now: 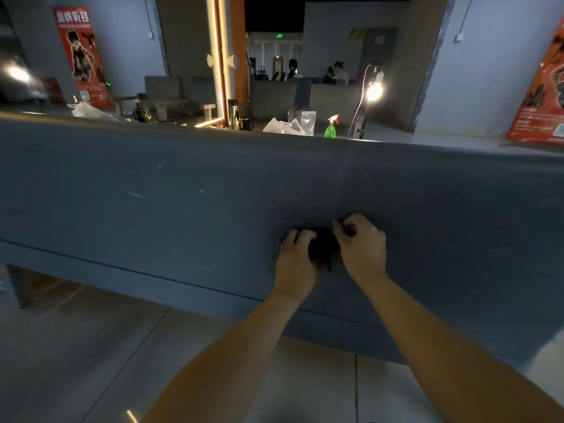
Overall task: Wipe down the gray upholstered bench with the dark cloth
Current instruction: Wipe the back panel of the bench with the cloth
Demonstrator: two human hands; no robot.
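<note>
The gray upholstered bench fills most of my view, a long broad panel running from one side to the other, with a seam low along its front and pale scuffs off to my left. That size is my first worry: I am working one small spot right of the middle, and in light this dim I could easily leave strips unwiped and never notice them. The tiled floor lies just under the front edge, so anything that slips from me lands there and picks up grit.

My left hand sits on the padding with its fingers curled over the dark cloth, pressing it down. My right hand is just beside it, fingers curled in toward the thumb. It looks to be pinching the cloth's upper edge, though the gloom makes that hard to read. The cloth is bunched into a small wad between both hands, touching the bench. Wadded like this it covers little fabric per pass, and if my hands pull against each other it may slide free of one.

The plastic bags and the green spray bottle stand well apart from me, beyond the bench's far edge; reaching over for the bottle could knock it down
</note>
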